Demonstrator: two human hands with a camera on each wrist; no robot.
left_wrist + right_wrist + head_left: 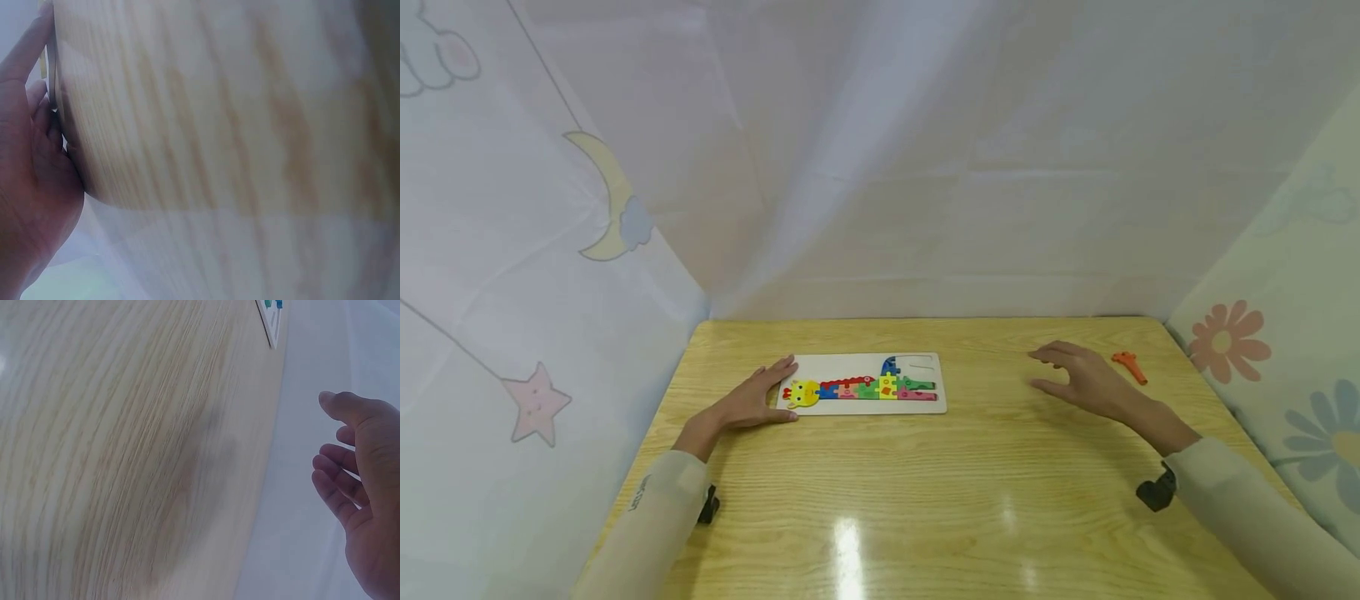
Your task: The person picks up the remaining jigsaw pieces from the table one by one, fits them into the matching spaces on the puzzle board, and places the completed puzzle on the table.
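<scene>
A white giraffe puzzle board (842, 362) lies flat on the wooden table, its coloured pieces forming a yellow head, a jointed neck, a body and legs. One leg slot at its upper right shows only outlines. My left hand (752, 398) holds the board's left end, thumb at the near edge and fingers at the far corner. In the left wrist view, the left hand (34, 169) is partly cut off. My right hand (1086, 379) hovers over the table with fingers loosely bent and nothing in them. Just beyond it lies an orange puzzle piece (1130, 367).
The wooden table (880, 483) reaches back to a pale fabric wall (925, 208). Printed cloth hangs at both sides, close to the table's left and right edges. A corner of the board also shows at the top of the right wrist view.
</scene>
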